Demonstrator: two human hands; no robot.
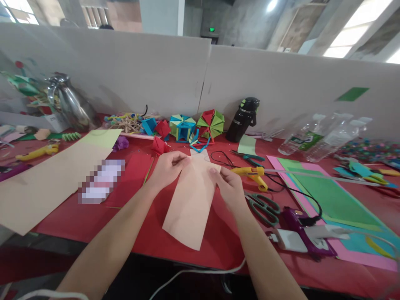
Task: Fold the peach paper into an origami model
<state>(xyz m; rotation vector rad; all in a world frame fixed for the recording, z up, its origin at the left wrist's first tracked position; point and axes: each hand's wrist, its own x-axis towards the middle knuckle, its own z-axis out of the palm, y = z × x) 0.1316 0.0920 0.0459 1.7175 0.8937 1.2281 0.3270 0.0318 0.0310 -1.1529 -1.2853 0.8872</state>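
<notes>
A strip of cream paper (192, 204) is held up in front of me, its near end hanging just above the red table. My left hand (171, 166) pinches its upper left edge between thumb and fingers. On the opposite edge, my right hand (229, 183) grips the upper right corner, thumb on top. A narrower pale piece of paper (200, 156) shows beyond the strip's far edge; whether it is joined to the strip I cannot tell. Right of my right hand lie a yellow glue gun (258, 177) and dark green-handled scissors (264, 208).
Folded paper lanterns (183, 128) and a black bottle (242, 121) stand at the back. Coloured sheets (337, 196), a purple power strip (312, 233) and plastic bottles (328, 137) are on the right. A long cream sheet (53, 179) and a steel jug (73, 104) are left.
</notes>
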